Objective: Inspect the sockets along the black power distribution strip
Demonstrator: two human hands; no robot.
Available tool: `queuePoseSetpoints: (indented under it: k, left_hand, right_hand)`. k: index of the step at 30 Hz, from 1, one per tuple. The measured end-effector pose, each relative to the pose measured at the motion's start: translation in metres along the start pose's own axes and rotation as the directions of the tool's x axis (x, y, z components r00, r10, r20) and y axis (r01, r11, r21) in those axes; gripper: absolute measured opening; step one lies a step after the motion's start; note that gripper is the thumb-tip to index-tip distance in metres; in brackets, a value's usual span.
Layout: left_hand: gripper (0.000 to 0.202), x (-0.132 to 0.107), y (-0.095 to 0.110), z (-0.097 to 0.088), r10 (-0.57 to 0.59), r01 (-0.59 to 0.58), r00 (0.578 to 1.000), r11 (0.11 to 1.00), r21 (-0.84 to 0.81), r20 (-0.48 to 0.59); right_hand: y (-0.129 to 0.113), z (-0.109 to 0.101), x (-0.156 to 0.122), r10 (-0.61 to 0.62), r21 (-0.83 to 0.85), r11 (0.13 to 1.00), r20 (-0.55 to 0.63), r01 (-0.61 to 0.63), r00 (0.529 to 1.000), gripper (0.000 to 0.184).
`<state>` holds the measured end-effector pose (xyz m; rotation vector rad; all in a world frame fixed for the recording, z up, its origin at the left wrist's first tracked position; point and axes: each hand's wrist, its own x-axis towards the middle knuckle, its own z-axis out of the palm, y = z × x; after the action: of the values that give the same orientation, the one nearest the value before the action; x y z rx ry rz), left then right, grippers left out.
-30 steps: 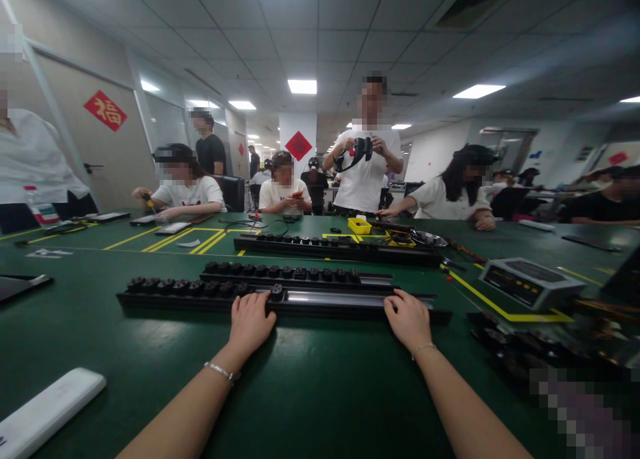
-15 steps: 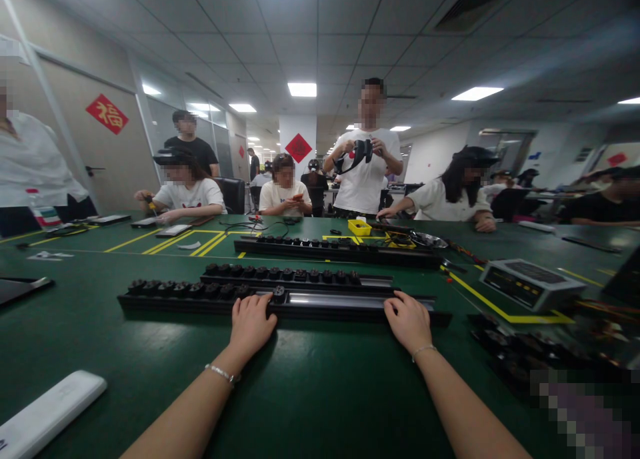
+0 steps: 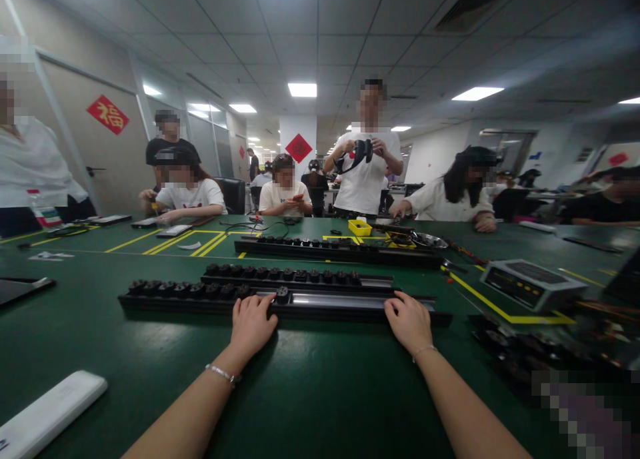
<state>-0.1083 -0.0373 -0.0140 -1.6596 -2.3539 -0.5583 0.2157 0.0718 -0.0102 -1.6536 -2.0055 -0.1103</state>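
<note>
In the head view, I'm working right over the near rail (image 3: 320, 311), which is lying crosswise on the green table (image 3: 320, 392), and everything is taking its place from there. My left hand (image 3: 253, 322) is bending over the near rail's front edge, fingers just beside a lone black piece (image 3: 283, 295); whether I'm touching it, I can't tell. My right hand (image 3: 410, 320) is curling over the same edge toward the near rail's right end. So the hands are sitting well apart, and how tightly either is gripping isn't showing. To my mind, that wide spread is serving to steady the near rail, one hand by the piece, one by the far stretch of silvery strip (image 3: 340, 300).

Now the count! I'm making out eight black pieces (image 3: 182, 290) lining up along the near rail's left part, and with the lone one that's nine. Rails: three, with the middle rail (image 3: 375, 281) running just behind the near rail, carrying roughly a dozen pieces, too crowded for certainty, and the far rail (image 3: 335, 249) lying beyond both. One grey metal box (image 3: 533, 284) is sitting right of the near rail, and one white device (image 3: 55, 416) is lying in front of it, leftward.
</note>
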Motion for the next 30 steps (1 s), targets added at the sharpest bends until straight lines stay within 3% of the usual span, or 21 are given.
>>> queuePoseSetpoints:
  k: [12,24,30]
  left_hand:
    - [0.048,0.0008,-0.0022,0.0023,0.019,-0.019,1.0,1.0,0.016,-0.003]
    - [0.05,-0.0022,0.001,-0.0031,0.084,-0.086,0.996,0.988,0.132,0.023]
    - [0.041,-0.0022,-0.0002,0.0018,0.154,-0.154,0.986,0.988,0.002,-0.061]
  right_hand:
    - [-0.0014,-0.0024,0.0,0.01,-0.001,1.0,0.02,-0.01,1.0,0.039]
    - [0.0005,0.0016,0.001,0.007,-0.014,1.0,0.021,-0.007,1.0,0.037]
    - [0.0007,0.0005,0.0011,0.011,-0.01,1.0,0.032,-0.011,0.999,0.038]
